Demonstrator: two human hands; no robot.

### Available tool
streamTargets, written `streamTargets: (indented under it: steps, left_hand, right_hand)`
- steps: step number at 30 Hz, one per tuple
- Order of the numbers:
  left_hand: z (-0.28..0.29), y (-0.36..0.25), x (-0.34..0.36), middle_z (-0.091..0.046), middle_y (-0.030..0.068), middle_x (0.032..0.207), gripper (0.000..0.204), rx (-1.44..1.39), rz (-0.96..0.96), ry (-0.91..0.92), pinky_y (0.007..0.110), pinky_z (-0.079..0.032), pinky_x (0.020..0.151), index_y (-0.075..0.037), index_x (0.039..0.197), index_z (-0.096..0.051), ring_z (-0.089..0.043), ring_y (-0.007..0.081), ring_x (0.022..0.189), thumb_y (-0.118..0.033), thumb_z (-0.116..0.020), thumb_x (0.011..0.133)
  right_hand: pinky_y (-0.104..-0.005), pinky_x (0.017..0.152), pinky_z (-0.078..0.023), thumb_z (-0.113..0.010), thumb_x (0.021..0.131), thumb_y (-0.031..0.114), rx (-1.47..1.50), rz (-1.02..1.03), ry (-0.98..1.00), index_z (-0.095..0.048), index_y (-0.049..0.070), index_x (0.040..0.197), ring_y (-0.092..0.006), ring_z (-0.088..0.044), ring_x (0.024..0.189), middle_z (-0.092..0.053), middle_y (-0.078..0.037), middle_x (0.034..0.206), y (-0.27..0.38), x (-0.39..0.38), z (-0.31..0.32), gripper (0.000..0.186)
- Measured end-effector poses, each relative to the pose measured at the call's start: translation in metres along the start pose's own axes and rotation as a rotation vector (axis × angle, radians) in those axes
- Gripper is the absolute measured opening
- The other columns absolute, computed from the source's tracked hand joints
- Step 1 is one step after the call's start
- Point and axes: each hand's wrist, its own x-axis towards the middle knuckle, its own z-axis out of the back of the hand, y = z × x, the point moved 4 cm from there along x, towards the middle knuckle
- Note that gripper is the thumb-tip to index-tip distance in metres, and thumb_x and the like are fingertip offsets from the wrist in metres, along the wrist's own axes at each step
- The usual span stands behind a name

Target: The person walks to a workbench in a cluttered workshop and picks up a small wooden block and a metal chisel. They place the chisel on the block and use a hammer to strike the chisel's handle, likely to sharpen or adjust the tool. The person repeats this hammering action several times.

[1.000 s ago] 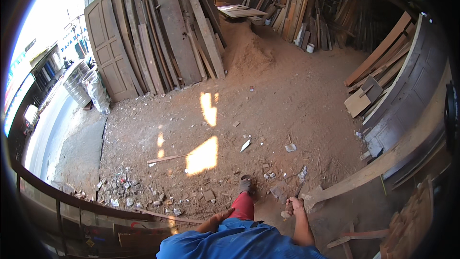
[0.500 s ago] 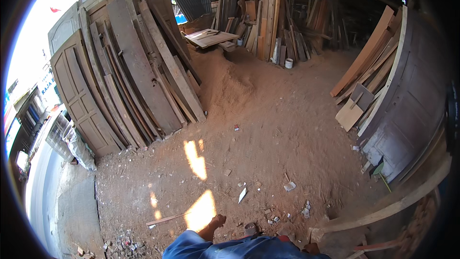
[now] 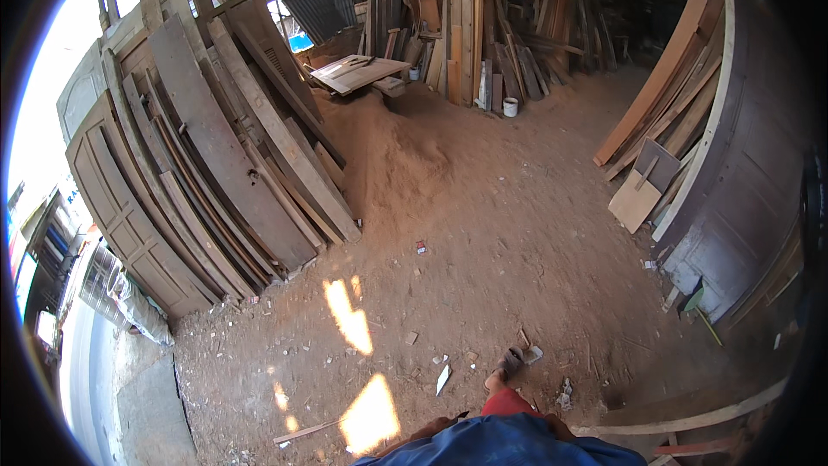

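Left of the mound, doors and planks lean in a row; farther left lie a sack and the road. Just behind the mound sits 1 panel. Boards stand behind it and to its right, 1 bucket right of it. Well right, more timber leans. Before the mound lie 1 shard and 1 stick.

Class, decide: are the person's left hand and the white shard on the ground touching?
Apart: the head view shows brown ground between the left hand and the white shard.
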Motion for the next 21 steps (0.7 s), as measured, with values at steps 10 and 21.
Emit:
streamTargets:
  steps: [10, 21]
  left_hand:
    - [0.168, 0.006, 0.069, -0.067, 0.022, 0.098, 0.024, 0.06, 0.367, -0.026, 0.047, -0.054, 0.082, -0.006, 0.099, -0.065, -0.067, 0.0369, 0.097, -0.026, -0.054, 0.091]
    - [0.214, -0.22, 0.182, -0.064, 0.023, 0.112, 0.026, 0.491, -0.606, -0.318, 0.045, -0.052, 0.093, -0.008, 0.109, -0.066, -0.064, 0.0349, 0.109, -0.016, -0.053, 0.088]
  right_hand:
    - [-0.0382, 0.064, -0.054, -0.065, 0.083, 0.021, -0.389, 0.042, 0.107, -0.075, 0.006, 0.093, -0.0214, -0.066, 0.07, -0.072, -0.013, 0.087, 0.172, 0.149, 0.089, 0.021]
    - [-0.0363, 0.054, -0.053, -0.063, 0.084, 0.018, -0.145, 0.094, -0.012, -0.073, 0.006, 0.083, -0.022, -0.065, 0.063, -0.07, -0.01, 0.075, 0.435, 0.171, 0.186, 0.016]
